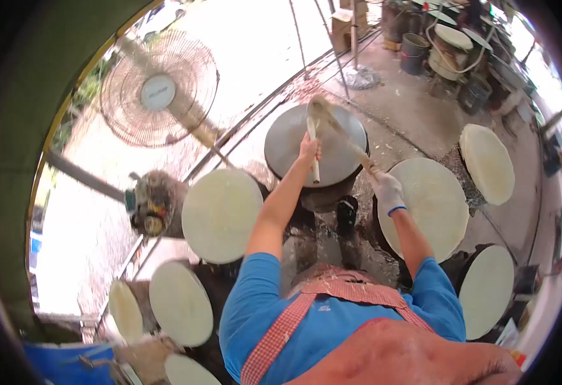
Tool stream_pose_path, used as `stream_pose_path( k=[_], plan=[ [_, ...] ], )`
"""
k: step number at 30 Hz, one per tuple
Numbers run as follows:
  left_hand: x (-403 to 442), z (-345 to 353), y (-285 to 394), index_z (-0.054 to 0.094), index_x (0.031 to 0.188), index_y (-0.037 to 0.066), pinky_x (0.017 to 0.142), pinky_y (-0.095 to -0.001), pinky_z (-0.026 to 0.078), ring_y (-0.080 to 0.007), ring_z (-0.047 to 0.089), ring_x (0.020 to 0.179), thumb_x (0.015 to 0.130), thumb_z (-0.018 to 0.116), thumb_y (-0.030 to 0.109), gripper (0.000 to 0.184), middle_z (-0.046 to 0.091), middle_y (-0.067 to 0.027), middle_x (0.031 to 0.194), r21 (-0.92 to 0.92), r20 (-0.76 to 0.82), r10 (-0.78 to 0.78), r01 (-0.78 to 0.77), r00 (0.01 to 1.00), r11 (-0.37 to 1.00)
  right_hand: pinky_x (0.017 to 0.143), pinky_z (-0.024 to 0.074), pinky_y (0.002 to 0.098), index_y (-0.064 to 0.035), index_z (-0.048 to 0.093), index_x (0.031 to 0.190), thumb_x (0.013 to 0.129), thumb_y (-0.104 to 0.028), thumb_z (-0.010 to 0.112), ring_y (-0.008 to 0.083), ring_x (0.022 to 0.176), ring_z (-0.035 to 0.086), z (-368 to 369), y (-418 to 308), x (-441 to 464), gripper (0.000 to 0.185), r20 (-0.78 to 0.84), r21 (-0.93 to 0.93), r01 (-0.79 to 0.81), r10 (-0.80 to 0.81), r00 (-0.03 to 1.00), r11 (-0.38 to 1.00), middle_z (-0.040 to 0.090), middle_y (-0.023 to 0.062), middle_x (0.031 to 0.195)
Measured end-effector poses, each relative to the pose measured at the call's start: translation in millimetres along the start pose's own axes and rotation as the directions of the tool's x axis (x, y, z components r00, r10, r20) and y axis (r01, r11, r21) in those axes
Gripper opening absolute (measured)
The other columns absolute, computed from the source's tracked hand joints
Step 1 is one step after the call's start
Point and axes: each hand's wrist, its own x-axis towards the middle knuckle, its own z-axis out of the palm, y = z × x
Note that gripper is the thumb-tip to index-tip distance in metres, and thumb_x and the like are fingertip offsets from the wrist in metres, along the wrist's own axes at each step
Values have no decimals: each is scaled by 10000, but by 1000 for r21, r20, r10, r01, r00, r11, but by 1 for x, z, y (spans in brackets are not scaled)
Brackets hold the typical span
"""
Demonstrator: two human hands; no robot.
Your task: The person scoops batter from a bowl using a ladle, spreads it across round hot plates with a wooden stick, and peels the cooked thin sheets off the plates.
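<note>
My left hand (310,149), bare, is wrapped round a pale wooden stick (315,168) held near upright over a grey round top (285,142). The grey top sits on a dark drum-like body in front of me. My right hand (388,192), in a white glove with a blue cuff, grips the handle of a long wooden mallet (351,145). The mallet's head is blurred and lies at the stick's upper end; whether they touch I cannot tell. Beside the right hand is a large cream disc (429,208), and another cream disc (222,216) lies left of my left forearm.
More cream discs stand around me, including one at the right (488,164) and one at the lower left (181,303). A large fan (159,92) and a motor-like machine (152,202) are on the left. Buckets (414,53) stand at the back right.
</note>
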Motion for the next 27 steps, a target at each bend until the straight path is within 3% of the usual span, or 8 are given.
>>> stream_pose_path(
  k=[2,4,6,13,15,18,25,27],
  plan=[
    [22,-2,-17,339,1260,203,373,-349,411,-213,489,422,772,493,47,534,451,-63,564,94,62,91,-96,994,991,514,446,332,-153,603,1089,778,-203,604,227,569,600,27,17,9,314,52,-233,-4,17,999,972,596,140,627],
    [23,-22,-17,275,1341,243,564,-433,483,-329,597,628,749,489,56,657,559,-158,674,900,-138,549,-128,824,418,521,443,363,-126,626,1030,772,-210,608,225,548,579,-16,-6,14,272,129,127,-286,270,954,950,599,101,618],
    [5,-34,-1,270,1346,246,639,-439,478,-356,593,716,751,485,66,657,576,-183,741,922,-92,546,-137,833,363,578,440,353,-53,654,944,757,-179,618,169,603,550,-24,-17,13,228,332,602,-583,493,804,546,605,14,630],
    [5,-55,48,243,1365,195,733,-418,487,-384,576,869,747,486,21,686,559,-225,1026,784,-104,727,-394,679,480,743,455,321,-87,602,1059,786,-250,548,266,818,614,52,-21,51,323,100,131,-298,286,953,946,615,170,920],
    [-1,-82,69,253,1361,151,765,-389,489,-364,565,956,739,476,-29,686,483,-243,1178,613,-49,850,-656,525,440,746,454,361,-101,606,1041,782,-269,512,307,836,596,75,-11,54,322,38,484,-204,213,976,851,612,173,925],
    [-40,-137,22,297,1326,-1,975,-295,329,-230,383,1221,751,518,7,616,360,-145,1351,422,40,651,-604,758,676,753,450,389,-92,643,941,753,-274,513,333,861,580,139,-60,80,292,80,574,-234,231,970,784,603,187,933],
    [-149,-222,-67,259,1371,123,314,-230,298,-89,330,376,742,484,-80,699,411,-25,583,135,-55,51,-43,997,990,773,463,353,-112,646,968,749,-295,536,288,864,600,112,3,42,306,-196,-8,-67,64,979,998,636,135,918],
    [-169,-206,-52,239,1380,157,305,-229,265,-82,352,378,743,530,-23,723,359,29,500,353,-94,100,-61,991,933,792,456,312,-99,669,928,701,-264,608,243,858,608,84,-91,30,287,45,536,-464,525,850,706,642,143,899]
  ],
)
